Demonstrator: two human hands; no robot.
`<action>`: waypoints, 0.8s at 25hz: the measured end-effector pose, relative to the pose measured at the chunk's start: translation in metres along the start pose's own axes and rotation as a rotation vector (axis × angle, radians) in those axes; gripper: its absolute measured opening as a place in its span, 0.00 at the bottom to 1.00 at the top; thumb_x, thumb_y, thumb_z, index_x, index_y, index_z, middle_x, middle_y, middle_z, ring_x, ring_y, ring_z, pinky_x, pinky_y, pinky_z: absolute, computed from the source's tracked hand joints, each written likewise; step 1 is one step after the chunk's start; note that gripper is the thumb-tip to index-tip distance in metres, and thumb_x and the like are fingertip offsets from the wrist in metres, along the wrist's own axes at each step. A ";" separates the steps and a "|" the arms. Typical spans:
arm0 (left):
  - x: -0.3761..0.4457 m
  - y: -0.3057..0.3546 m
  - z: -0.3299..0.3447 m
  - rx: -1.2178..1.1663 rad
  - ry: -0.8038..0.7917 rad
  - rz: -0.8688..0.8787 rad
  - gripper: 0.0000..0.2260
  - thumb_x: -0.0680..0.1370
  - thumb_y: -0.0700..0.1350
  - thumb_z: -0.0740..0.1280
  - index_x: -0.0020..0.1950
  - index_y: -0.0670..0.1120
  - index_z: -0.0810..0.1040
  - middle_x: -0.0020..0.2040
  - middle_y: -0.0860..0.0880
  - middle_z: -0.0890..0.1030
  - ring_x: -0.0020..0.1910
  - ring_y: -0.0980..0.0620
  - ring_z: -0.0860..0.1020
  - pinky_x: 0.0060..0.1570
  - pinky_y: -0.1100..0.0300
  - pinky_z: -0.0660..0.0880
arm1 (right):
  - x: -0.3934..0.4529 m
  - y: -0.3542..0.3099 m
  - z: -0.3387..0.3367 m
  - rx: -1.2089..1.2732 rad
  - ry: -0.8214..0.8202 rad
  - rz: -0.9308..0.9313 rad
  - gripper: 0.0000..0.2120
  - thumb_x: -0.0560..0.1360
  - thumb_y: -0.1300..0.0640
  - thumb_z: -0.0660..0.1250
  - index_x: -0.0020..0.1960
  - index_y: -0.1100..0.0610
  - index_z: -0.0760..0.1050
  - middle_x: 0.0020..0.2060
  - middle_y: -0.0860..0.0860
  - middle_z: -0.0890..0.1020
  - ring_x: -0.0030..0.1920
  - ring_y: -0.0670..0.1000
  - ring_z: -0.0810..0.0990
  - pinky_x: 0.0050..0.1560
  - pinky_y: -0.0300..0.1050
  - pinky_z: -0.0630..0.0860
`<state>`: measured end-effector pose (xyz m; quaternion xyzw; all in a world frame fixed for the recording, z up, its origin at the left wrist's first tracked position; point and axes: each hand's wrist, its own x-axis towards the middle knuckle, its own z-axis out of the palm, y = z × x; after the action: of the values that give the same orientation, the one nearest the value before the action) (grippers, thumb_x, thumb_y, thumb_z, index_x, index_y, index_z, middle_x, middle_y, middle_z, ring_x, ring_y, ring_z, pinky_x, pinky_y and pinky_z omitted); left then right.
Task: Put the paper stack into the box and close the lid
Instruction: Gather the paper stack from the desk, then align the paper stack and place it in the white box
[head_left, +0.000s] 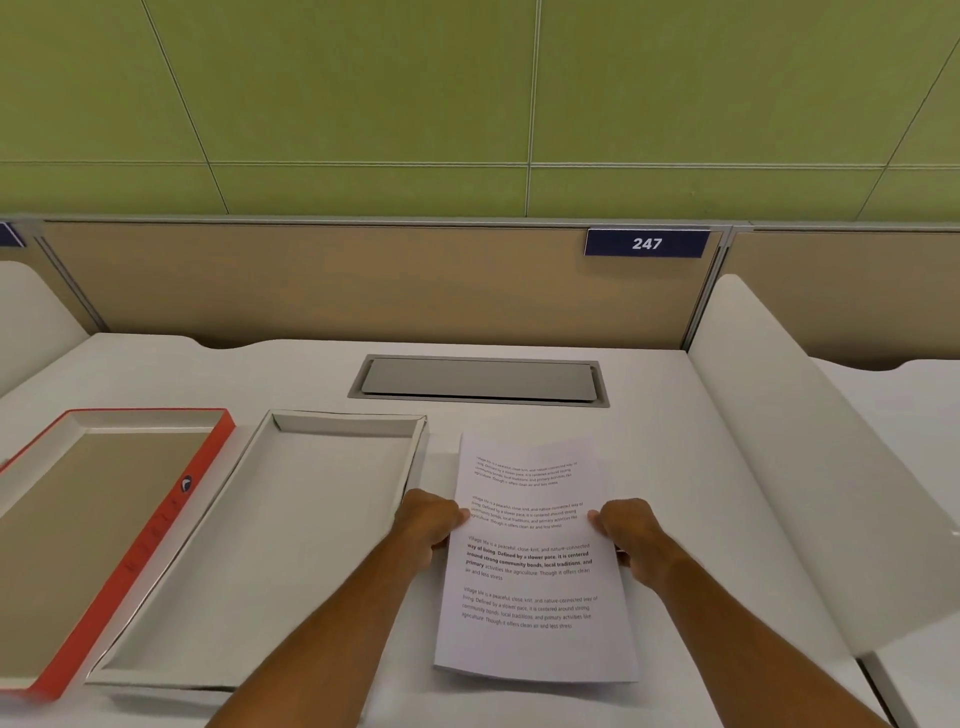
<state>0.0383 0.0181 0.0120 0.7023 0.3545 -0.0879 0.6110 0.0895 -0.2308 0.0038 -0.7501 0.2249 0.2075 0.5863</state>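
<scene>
The paper stack (530, 582), white sheets with printed paragraphs, is at the right of the white desk, its near end slightly raised. My left hand (428, 522) grips its left edge and my right hand (631, 535) grips its right edge, thumbs on top. Just left of the stack lies the open white box (156, 639), shallow and with nothing in it. Further left lies the lid (150, 545), upside down, with an orange-red rim and a brown inside.
A grey cable hatch (478, 379) is set into the desk behind the box and paper. A tan partition (363, 286) with a blue sign reading 247 closes the back. White side dividers (810, 467) stand at the right and far left.
</scene>
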 end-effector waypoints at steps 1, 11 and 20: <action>-0.003 0.003 0.000 0.006 0.003 0.023 0.05 0.73 0.35 0.72 0.47 0.36 0.80 0.49 0.38 0.85 0.45 0.42 0.84 0.48 0.50 0.82 | -0.001 -0.003 -0.001 -0.008 0.006 -0.034 0.02 0.76 0.66 0.64 0.44 0.64 0.74 0.42 0.61 0.81 0.40 0.58 0.80 0.42 0.51 0.76; -0.041 0.057 -0.025 0.052 0.015 0.513 0.06 0.74 0.40 0.72 0.50 0.46 0.78 0.49 0.47 0.83 0.49 0.48 0.82 0.50 0.52 0.80 | -0.033 -0.057 -0.039 0.056 -0.085 -0.577 0.07 0.77 0.63 0.66 0.51 0.54 0.77 0.47 0.54 0.86 0.47 0.56 0.86 0.41 0.48 0.84; -0.058 0.046 -0.026 0.089 0.029 0.616 0.07 0.75 0.40 0.71 0.51 0.48 0.76 0.50 0.48 0.82 0.50 0.47 0.80 0.51 0.53 0.77 | -0.052 -0.044 -0.048 0.081 -0.173 -0.671 0.09 0.76 0.64 0.67 0.55 0.56 0.76 0.50 0.54 0.86 0.51 0.56 0.85 0.48 0.49 0.82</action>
<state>0.0153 0.0191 0.0873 0.8039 0.1294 0.0959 0.5726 0.0750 -0.2631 0.0791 -0.7379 -0.0767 0.0566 0.6682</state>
